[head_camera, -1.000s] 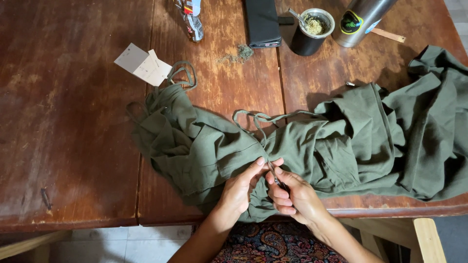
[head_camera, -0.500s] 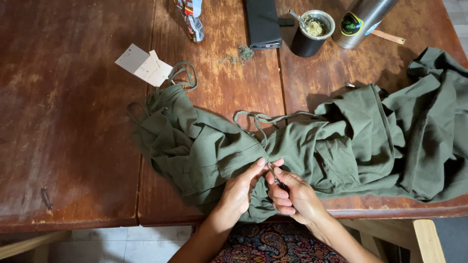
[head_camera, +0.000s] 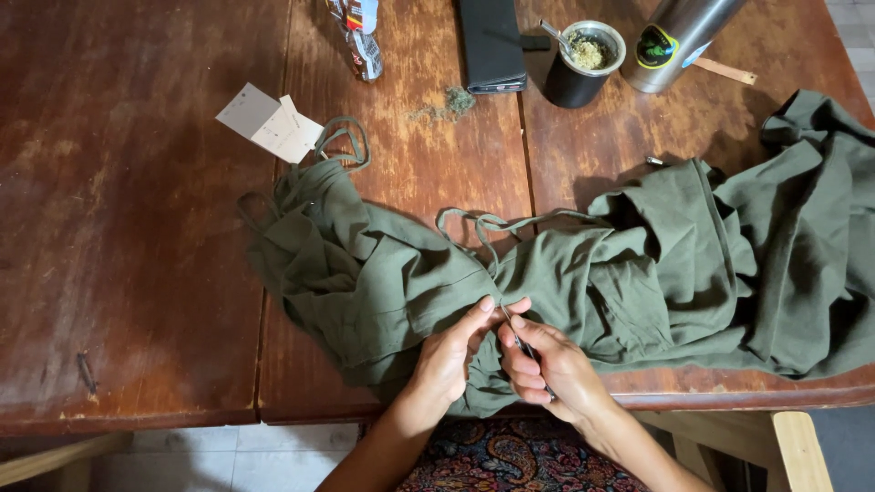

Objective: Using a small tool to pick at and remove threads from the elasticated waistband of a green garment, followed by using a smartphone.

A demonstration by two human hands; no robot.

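Where the near edge of the wooden table (head_camera: 137, 273) meets the lap, both hands are seen pressed together on the olive-green garment (head_camera: 583, 282). The left hand (head_camera: 451, 351) is closed narrowly, its thumb and forefinger pinching a fold of the cloth. The right hand (head_camera: 551, 369) is curled around a thin dark tool (head_camera: 521, 342), possibly a seam ripper or small needle, though its kind cannot be told for sure; its tip is pointed up and away toward the pinched fold.

The garment is spread with its long axis running left to right across the table, bunched thickest at the right and hanging slightly over the near edge. Its thin straps (head_camera: 342, 141) are pointed toward the far left, with a second loop (head_camera: 474, 228) lying near the middle.

Just beside the far strap, a pale rectangular card tag (head_camera: 269, 123) is laid at a tilt. Further back, a small heap of dry green crumbs (head_camera: 447, 105) is scattered. At the far edge are ranged a small bottle with a red and white label (head_camera: 360, 32), a flat black case (head_camera: 492, 44), a dark cup filled with green herb (head_camera: 588, 59) with a metal straw, and a steel flask (head_camera: 679, 36) bearing a round dark-green sticker, lying tilted.
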